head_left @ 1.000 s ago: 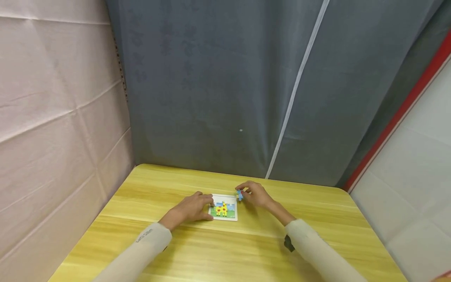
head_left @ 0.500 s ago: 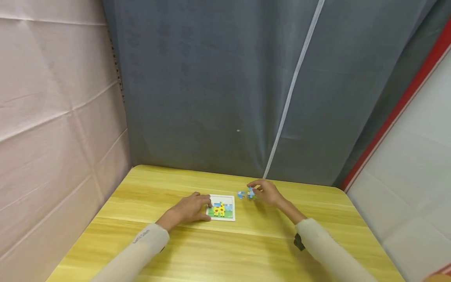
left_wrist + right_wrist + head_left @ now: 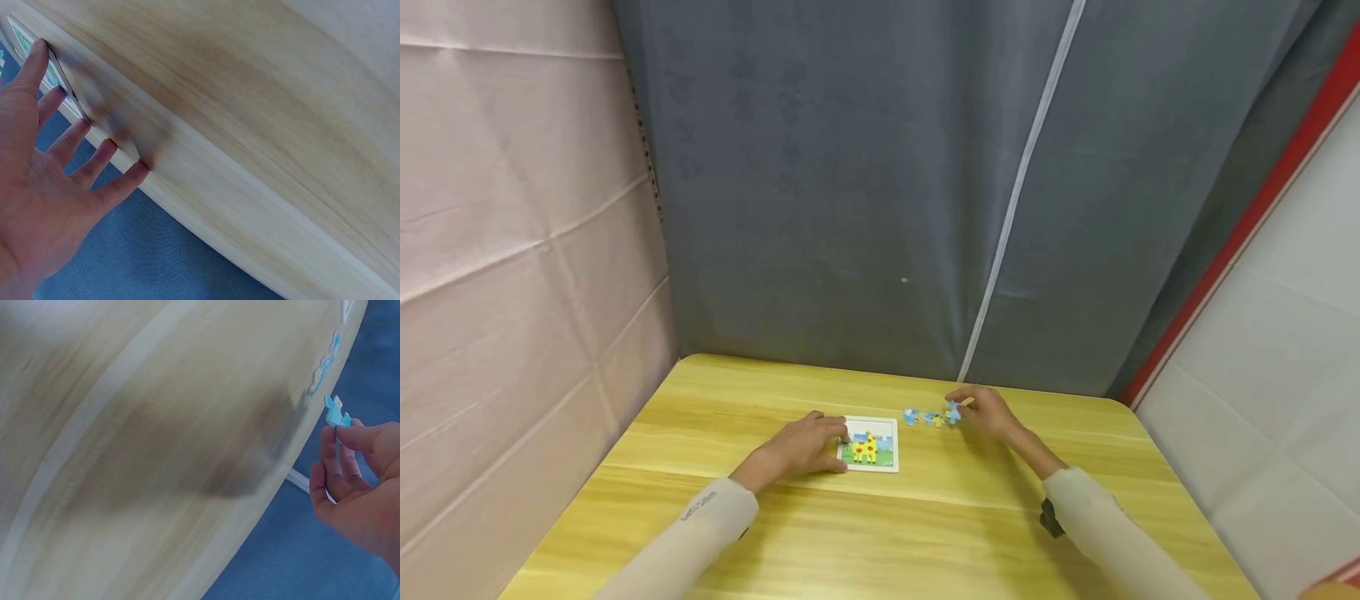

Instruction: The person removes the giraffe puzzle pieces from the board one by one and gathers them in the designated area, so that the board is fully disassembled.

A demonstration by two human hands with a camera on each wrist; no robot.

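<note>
two loose pieces lie on the surface right of the giraffe puzzle board, and the right hand pinches a third blue piece just beside them. the left hand rests with straight fingers on the board's left edge. most of the picture seems to sit in the board, though the top is too small to judge.

We are looking at a small curtained-off booth rather than a lived-in room, something like a makeshift recording or test station. A grey fabric backdrop with a white seam hangs behind a pale yellow wood-grain counter. Creased pinkish sheeting walls off the left, and a white panel with a red edge closes the right.
</note>
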